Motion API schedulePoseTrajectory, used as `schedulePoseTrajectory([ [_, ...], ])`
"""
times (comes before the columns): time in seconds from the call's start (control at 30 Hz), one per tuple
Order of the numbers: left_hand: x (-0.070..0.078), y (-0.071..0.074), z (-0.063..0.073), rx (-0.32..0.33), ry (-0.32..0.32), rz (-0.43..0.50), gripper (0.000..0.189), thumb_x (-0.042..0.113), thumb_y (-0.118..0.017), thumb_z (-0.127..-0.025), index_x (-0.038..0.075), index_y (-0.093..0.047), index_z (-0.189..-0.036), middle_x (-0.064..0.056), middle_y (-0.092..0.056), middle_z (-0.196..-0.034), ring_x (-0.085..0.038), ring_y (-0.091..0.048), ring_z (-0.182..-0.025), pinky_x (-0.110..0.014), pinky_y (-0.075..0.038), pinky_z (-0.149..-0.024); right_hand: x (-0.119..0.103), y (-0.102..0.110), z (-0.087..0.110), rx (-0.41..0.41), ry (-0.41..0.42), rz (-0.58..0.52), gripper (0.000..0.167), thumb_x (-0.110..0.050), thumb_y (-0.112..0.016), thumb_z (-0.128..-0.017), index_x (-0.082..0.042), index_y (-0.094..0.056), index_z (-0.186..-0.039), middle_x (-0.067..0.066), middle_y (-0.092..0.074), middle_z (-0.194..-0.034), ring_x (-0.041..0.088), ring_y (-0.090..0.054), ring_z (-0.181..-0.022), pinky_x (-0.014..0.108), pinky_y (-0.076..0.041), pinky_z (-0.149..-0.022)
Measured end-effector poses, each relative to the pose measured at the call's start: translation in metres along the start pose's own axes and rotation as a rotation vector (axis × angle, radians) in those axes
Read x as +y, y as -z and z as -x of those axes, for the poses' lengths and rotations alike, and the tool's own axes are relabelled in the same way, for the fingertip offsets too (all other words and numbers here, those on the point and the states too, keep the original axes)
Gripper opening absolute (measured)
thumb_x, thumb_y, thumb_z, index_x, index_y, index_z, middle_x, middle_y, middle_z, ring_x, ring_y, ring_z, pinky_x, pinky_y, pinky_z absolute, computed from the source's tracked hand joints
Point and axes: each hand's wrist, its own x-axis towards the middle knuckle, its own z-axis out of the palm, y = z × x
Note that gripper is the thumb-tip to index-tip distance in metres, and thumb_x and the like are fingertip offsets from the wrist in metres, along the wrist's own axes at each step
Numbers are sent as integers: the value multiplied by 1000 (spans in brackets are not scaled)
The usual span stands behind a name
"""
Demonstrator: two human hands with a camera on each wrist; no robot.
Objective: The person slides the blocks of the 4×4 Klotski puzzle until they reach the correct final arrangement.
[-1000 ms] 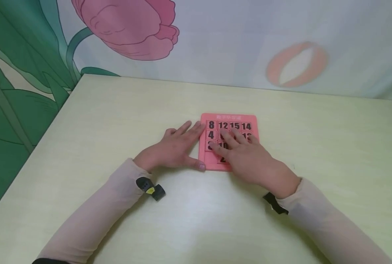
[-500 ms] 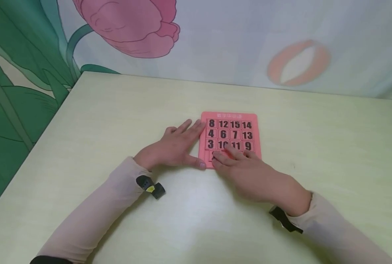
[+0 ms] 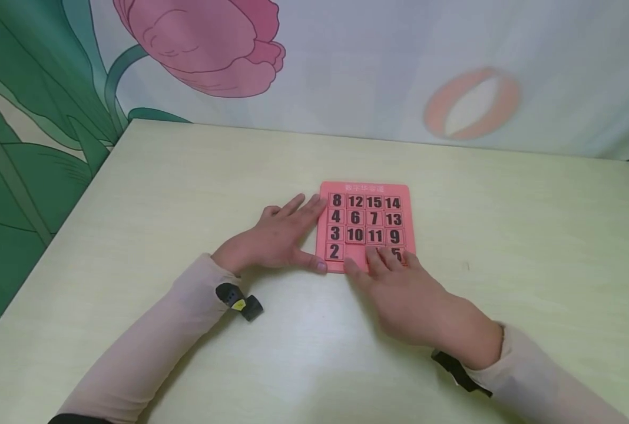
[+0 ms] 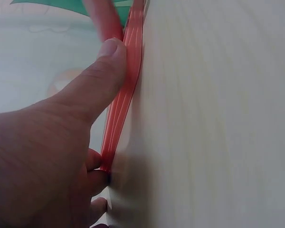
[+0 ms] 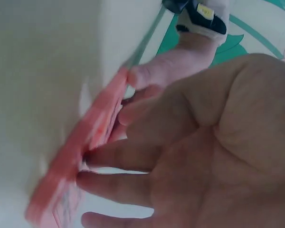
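A pink number slide puzzle (image 3: 367,188) lies flat on the table. Tile 2 (image 3: 334,252) sits in its lower-left corner, and a bare slot shows just right of it. My left hand (image 3: 274,238) is spread along the puzzle's left side, thumb at the near-left corner and index fingertip at the upper left edge. In the left wrist view, my thumb (image 4: 92,83) lies against the puzzle's rim (image 4: 126,80). My right hand (image 3: 407,294) reaches over the near edge with fingers extended, fingertips on the bottom row. They hide one tile and partly cover tile 5 (image 3: 396,255).
The pale table (image 3: 214,165) extends around the puzzle, and its far edge meets a curtain (image 3: 346,70) printed with flowers and leaves. Black wrist cameras sit at both cuffs, the left one (image 3: 238,301) close above the table.
My right fingers slid tile 2 left into the corner slot, then moved right along the bottom row. The right hand also came nearer. My left hand has stayed in place.
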Motion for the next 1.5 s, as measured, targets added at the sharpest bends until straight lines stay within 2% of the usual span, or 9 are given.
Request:
schedulePoseTrajectory([
  [0.1, 0, 0, 0, 4, -5, -7, 119, 72, -66, -84, 14, 1, -163, -3, 4, -168, -28, 9, -153, -53, -13, -116, -5, -5, -3, -9, 8, -21, 64, -7, -54, -99, -12, -33, -160, 32, -22, -159, 49, -18, -147, 67, -18, -112],
  [0.27, -1, 0, 0, 16, -24, -14, 118, 71, -66, -85, 12, 0, -163, -6, 2, -168, -31, 7, -153, -55, -15, -115, -9, -12, -9, -18, 68, -36, 64, -9, -48, -102, -12, -26, -162, 25, -12, -164, 44, -8, -150, 65, -15, -114],
  [0.37, -1, 0, 0, 14, -16, -7, 119, 70, -67, -84, 13, 0, -163, -5, 2, -169, -30, 7, -154, -54, -15, -115, -6, -11, -7, 5, 80, -37, 63, -8, -47, -102, -13, -27, -161, 22, -14, -164, 42, -9, -150, 66, -13, -114],
  [0.53, 1, -1, 0, 4, 6, 9, 120, 71, -68, -82, 15, 0, -164, -3, 3, -169, -28, 8, -154, -53, -14, -115, 0, -7, 3, 77, 4, -16, 62, -9, -51, -101, -11, -31, -160, 30, -21, -160, 49, -16, -148, 71, -15, -111],
  [0.7, 2, -1, -1, -1, 1, 2, 119, 70, -68, -83, 14, 0, -163, -4, 3, -168, -29, 8, -153, -53, -13, -116, 3, -7, 14, 53, -77, -18, 61, -11, -51, -102, -12, -33, -160, 38, -25, -155, 55, -22, -143, 73, -21, -108],
  [1.0, 1, -2, 0, 14, -4, 6, 120, 71, -67, -82, 14, 0, -163, -3, 3, -168, -29, 7, -154, -54, -13, -116, 2, -16, 10, 52, 62, -79, 67, -2, -49, -99, -16, -29, -161, 36, -19, -158, 50, -14, -148, 68, -22, -111],
  [1.1, 0, -2, 0, 11, 2, 13, 120, 72, -67, -82, 14, 0, -163, -3, 3, -168, -28, 7, -154, -54, -13, -116, 5, -16, 9, 53, 74, -88, 67, -2, -47, -98, -17, -31, -161, 34, -20, -159, 48, -15, -148, 67, -22, -111],
  [1.3, -1, -2, 0, 13, -8, 13, 120, 72, -66, -83, 14, 0, -163, -3, 3, -168, -29, 7, -154, -54, -12, -116, 25, -12, 5, 126, 9, -91, 61, -7, -47, -100, -14, -33, -160, 31, -18, -161, 47, -11, -149, 70, -19, -110],
  [1.5, -1, -2, 0, 13, -8, 11, 120, 73, -66, -82, 14, 0, -163, -3, 3, -168, -29, 8, -153, -54, -12, -116, 39, -9, 3, 70, -49, -103, 61, -8, -45, -103, -14, -29, -161, 32, -18, -161, 50, -11, -148, 72, -19, -109],
])
